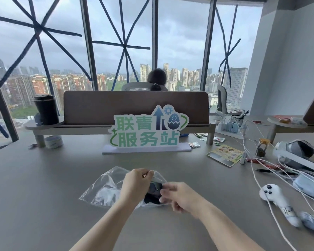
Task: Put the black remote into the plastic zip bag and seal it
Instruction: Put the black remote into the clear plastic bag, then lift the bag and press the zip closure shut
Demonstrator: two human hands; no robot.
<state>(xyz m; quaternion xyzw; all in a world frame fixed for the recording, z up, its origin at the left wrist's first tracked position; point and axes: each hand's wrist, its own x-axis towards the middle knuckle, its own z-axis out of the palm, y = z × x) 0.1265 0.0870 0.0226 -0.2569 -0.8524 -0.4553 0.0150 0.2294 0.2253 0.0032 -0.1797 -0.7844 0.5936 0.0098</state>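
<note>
A clear plastic zip bag (105, 187) lies on the grey desk in front of me, its mouth turned to the right. My left hand (134, 185) pinches the upper edge of the bag's mouth and lifts it. The black remote (154, 189), with a round pad on top, sits at the bag's mouth between my hands. My right hand (179, 198) grips its right end with the fingertips. How far the remote lies inside the bag I cannot tell, as my left hand hides part of it.
A green and white sign (149, 131) stands behind the bag. White cables (272, 180), a white controller (272, 194), a white headset (297, 151), a small jar (262, 147) and a card (225, 154) crowd the right side. A tape roll (53, 141) and a black tumbler (46, 109) stand far left.
</note>
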